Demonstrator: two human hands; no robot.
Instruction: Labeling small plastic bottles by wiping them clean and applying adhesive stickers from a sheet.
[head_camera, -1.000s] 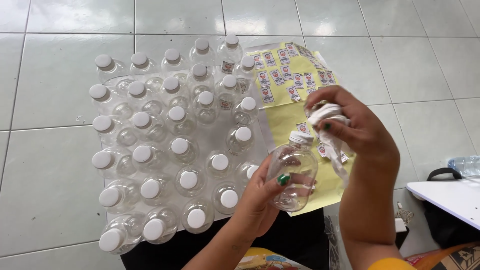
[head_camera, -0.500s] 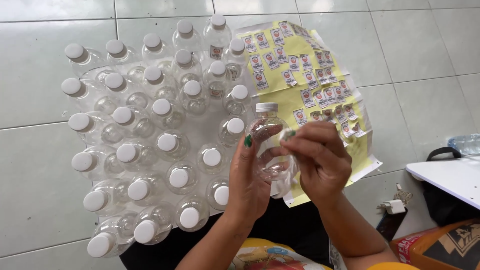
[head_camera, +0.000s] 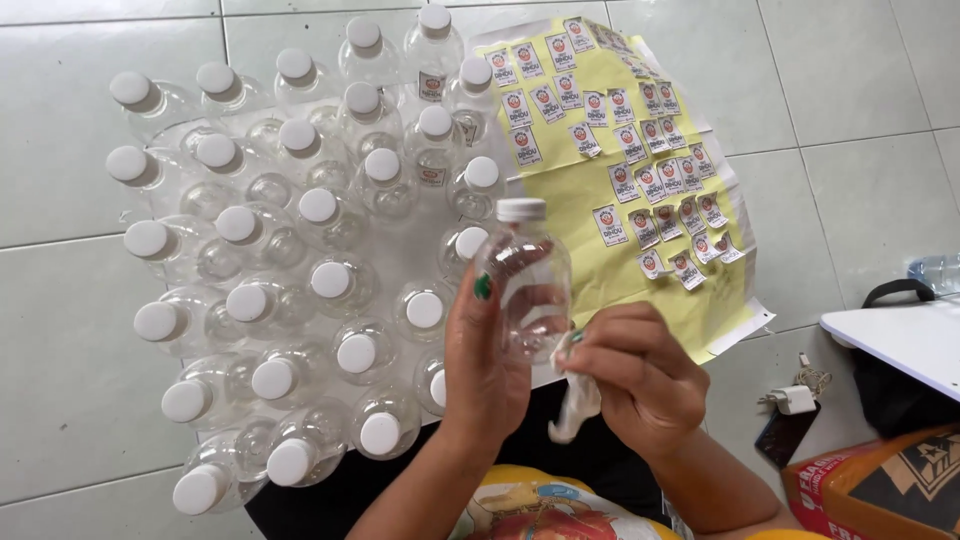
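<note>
My left hand (head_camera: 485, 365) holds a clear empty plastic bottle (head_camera: 525, 285) with a white cap, upright in front of me. My right hand (head_camera: 635, 370) presses against the bottle's lower side and pinches a crumpled white scrap (head_camera: 575, 405), perhaps sticker backing or a cloth. Just beyond lies a yellow sheet (head_camera: 585, 215) dotted with several small white stickers (head_camera: 625, 180). To the left stand several more clear capped bottles (head_camera: 300, 270), packed together on the floor.
A white tiled floor (head_camera: 60, 320) surrounds the bottles. At the right are a white table edge (head_camera: 900, 340), a black bag (head_camera: 895, 395), a white charger plug (head_camera: 795, 398) and an orange printed sack (head_camera: 880, 490).
My view has shifted so the bottles sit lower and nearer. The bottle stands more upright in my left hand, and my right hand has dropped from its top to its lower side.
</note>
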